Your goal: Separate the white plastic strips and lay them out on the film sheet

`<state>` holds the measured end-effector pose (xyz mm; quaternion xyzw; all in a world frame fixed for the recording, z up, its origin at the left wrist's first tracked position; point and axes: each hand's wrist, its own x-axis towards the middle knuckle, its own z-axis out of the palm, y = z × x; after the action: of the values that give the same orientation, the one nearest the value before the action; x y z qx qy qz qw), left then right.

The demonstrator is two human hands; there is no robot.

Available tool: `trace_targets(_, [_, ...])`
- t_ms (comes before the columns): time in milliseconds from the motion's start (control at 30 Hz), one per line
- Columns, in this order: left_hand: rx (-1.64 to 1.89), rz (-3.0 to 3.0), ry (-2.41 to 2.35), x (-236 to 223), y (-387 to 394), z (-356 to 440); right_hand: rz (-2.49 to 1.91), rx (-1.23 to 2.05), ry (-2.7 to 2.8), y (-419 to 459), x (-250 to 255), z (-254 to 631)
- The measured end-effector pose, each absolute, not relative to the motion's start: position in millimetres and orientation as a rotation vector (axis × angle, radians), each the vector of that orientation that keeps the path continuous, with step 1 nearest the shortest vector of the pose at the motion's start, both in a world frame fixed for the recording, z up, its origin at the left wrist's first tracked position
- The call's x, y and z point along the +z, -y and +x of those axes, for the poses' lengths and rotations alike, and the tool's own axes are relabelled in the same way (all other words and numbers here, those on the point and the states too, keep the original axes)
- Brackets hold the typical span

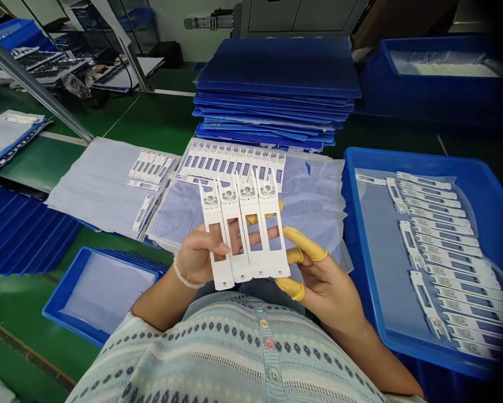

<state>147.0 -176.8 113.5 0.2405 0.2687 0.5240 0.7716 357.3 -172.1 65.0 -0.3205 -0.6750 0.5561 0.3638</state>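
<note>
Several slim white plastic frames (248, 260) stand side by side in front of my chest, each with a rectangular window and a round boss near its pronged top. My left hand (199, 254) grips them at the left, thumb across the front and fingers showing behind through the windows. Yellow finger cots cover fingertips of my right hand (325, 274), which holds the group at its right edge and lower right corner; some of its fingers are partly hidden behind. Beyond, a row of similar white frames (234, 159) lies on a sheet-covered stack.
At right, a blue bin (361, 268) holds rows of white frames. Blue sheets (276, 70) are piled at the back. Left, more frames (152, 166) lie on a pale sheet (96, 179). A shallow blue tray (73, 268) sits lower left. A metal post (37, 87) slants across upper left.
</note>
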Motion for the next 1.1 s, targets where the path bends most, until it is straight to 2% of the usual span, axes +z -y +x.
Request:
trace_targets(233, [1.169,0.528,-0.579,109,178,146,-0.717,1.314,1.754,170,72,361])
trace_targets(500, [1.098,0.614,-0.346,105,176,145,-0.597,1.203,1.83,166,69,357])
trace_targets(767, [1.131,0.676,-0.448,102,181,143,-0.596,1.039,1.911,164,67,359])
trace_targets(900, [1.186,0.579,-0.511,102,181,143,-0.651,0.801,1.923,162,71,365])
trace_targets(1000, [1.075,0.522,-0.494,103,181,143,-0.601,0.491,2.112,162,83,367])
trace_targets(1100, [1.081,0.549,-0.487,99,183,143,-0.493,0.326,2.297,162,93,363])
